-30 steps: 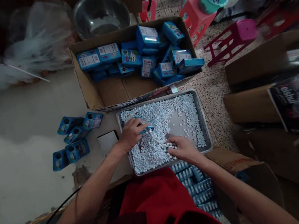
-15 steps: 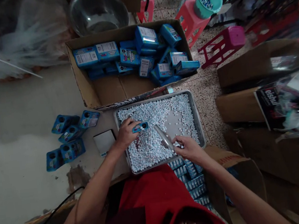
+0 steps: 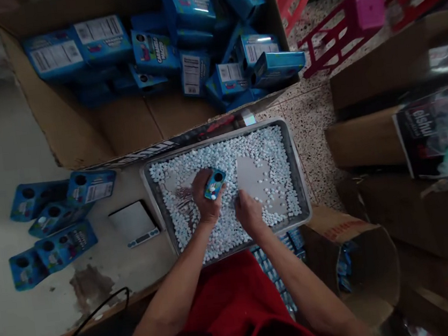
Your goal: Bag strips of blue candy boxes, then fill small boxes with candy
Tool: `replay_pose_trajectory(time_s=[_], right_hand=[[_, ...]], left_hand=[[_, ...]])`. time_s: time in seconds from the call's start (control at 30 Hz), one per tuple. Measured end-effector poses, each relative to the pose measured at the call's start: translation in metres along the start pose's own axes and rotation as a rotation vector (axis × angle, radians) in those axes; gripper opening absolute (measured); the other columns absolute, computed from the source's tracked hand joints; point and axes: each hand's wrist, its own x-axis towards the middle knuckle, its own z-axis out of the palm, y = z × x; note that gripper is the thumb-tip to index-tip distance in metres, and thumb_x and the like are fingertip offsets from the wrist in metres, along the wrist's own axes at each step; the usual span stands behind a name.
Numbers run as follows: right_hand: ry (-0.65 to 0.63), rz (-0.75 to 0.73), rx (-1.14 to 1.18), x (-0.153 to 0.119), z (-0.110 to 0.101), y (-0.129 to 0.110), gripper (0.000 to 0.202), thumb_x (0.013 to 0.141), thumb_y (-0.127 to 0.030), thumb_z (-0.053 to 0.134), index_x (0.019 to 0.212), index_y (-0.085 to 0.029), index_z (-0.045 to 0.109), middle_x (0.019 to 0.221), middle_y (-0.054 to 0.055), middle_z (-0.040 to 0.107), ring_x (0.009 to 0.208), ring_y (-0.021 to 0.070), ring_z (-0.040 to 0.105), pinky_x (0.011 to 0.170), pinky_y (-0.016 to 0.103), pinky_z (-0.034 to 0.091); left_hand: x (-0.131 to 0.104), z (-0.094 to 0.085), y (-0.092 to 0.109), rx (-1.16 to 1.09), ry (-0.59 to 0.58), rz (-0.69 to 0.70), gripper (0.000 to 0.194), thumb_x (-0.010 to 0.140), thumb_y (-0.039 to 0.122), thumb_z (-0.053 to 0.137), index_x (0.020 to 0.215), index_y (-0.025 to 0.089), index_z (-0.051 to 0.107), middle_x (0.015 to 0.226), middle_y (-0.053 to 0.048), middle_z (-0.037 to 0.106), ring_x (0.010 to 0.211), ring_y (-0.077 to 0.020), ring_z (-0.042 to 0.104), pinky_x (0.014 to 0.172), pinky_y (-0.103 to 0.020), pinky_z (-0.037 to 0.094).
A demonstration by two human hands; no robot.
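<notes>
My left hand is closed around a small blue candy box with a round hole in its end, over the tray. A few white candies sit on that box by the hole. My right hand is in a fist low in the tray, beside a bare patch of metal. It grips a scoop whose shape barely shows now, seen as a pale straight edge above the fist. Small pale blue-white candies cover much of the metal tray around both hands.
Several blue boxes with round holes stand on the table at left, beside a small digital scale. Behind the tray is a cardboard carton of blue boxes. A pink stool and more cartons are at right.
My left hand has turned the candy box more upright and moved toward the middle of the tray. My right hand has come in closer to it with the scoop. The view has shifted nearer.
</notes>
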Motion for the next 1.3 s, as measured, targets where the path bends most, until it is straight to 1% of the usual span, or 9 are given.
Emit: replay_pose_trajectory(time_s=[0.07,0.17,0.33,0.47,0.63,0.87,1.13,1.23,1.3], right_hand=[[0.006,0.041,0.201,-0.006,0.012,-0.003,0.026,0.092,-0.021,0.044,0.113,-0.018,0.061,0.082,0.004,0.064,0.075,0.0191,0.058,0.067,0.028,0.037],[-0.049,0.094,0.627,-0.021,0.016,0.002,0.036,0.084,-0.026,0.046,0.118,-0.019,0.058,0.072,-0.003,0.056,0.066,0.0171,0.054,0.064,0.026,0.041],[-0.237,0.138,1.021,-0.047,-0.026,0.014,0.038,0.081,-0.031,0.051,0.117,-0.02,0.055,0.068,-0.007,0.046,0.057,0.0133,0.046,0.056,0.024,0.041],[-0.306,-0.005,0.894,-0.053,-0.081,0.012,0.033,0.082,-0.025,0.053,0.113,-0.02,0.063,0.072,-0.004,0.053,0.065,0.0129,0.051,0.063,0.023,0.041],[-0.382,-0.139,0.647,-0.032,-0.134,-0.005,0.033,0.077,-0.02,0.053,0.106,-0.017,0.07,0.07,-0.003,0.059,0.066,0.0138,0.053,0.063,0.024,0.039],[-0.551,-0.106,0.423,-0.007,-0.189,-0.03,0.028,0.069,-0.018,0.059,0.093,-0.017,0.074,0.058,-0.004,0.061,0.052,0.0129,0.055,0.051,0.023,0.035],[-0.683,-0.048,0.453,-0.005,-0.217,-0.048,0.022,0.068,-0.017,0.061,0.086,-0.018,0.073,0.047,-0.007,0.053,0.041,0.011,0.05,0.045,0.022,0.034],[-0.628,-0.095,0.438,-0.015,-0.209,-0.026,0.025,0.073,-0.023,0.062,0.094,-0.019,0.074,0.053,-0.006,0.056,0.046,0.0114,0.051,0.049,0.023,0.033],[-0.468,-0.111,0.309,-0.024,-0.186,0.001,0.027,0.076,-0.024,0.061,0.099,-0.019,0.074,0.061,-0.004,0.06,0.054,0.0128,0.054,0.054,0.023,0.034]], left_hand=[[-0.001,0.01,0.009,-0.037,-0.002,-0.051,0.05,0.082,0.038,0.08,0.126,0.022,0.065,0.127,-0.009,0.067,0.122,-0.0265,0.063,0.113,-0.046,0.047],[0.004,0.005,0.021,-0.104,-0.026,-0.122,0.041,0.084,0.034,0.078,0.12,0.021,0.066,0.119,-0.007,0.069,0.11,-0.023,0.067,0.103,-0.04,0.053],[0.035,-0.037,0.033,0.003,-0.089,-0.016,0.03,0.08,0.021,0.076,0.109,0.019,0.069,0.11,-0.006,0.07,0.105,-0.0219,0.066,0.099,-0.037,0.053],[0.058,-0.063,0.036,0.034,-0.284,0.077,0.034,0.076,0.011,0.07,0.109,0.02,0.071,0.112,-0.006,0.072,0.109,-0.0236,0.066,0.101,-0.039,0.052],[0.069,-0.071,0.039,0.053,-0.385,0.126,0.038,0.073,0.006,0.066,0.107,0.021,0.072,0.112,-0.006,0.073,0.11,-0.0238,0.066,0.101,-0.039,0.051],[0.07,-0.08,0.04,0.127,-0.498,0.177,0.047,0.067,0.003,0.059,0.107,0.022,0.073,0.113,-0.005,0.073,0.113,-0.025,0.064,0.111,-0.045,0.042],[0.066,-0.081,0.035,0.085,-0.523,0.17,0.045,0.068,0.003,0.063,0.108,0.021,0.073,0.11,-0.006,0.072,0.109,-0.0249,0.064,0.101,-0.04,0.049],[0.061,-0.085,0.031,0.05,-0.505,0.136,0.037,0.074,0.008,0.069,0.109,0.02,0.072,0.11,-0.006,0.072,0.108,-0.0244,0.065,0.099,-0.04,0.051],[0.054,-0.089,0.027,0.048,-0.423,0.089,0.032,0.077,0.017,0.075,0.109,0.02,0.071,0.109,-0.007,0.072,0.105,-0.024,0.066,0.097,-0.039,0.053]])
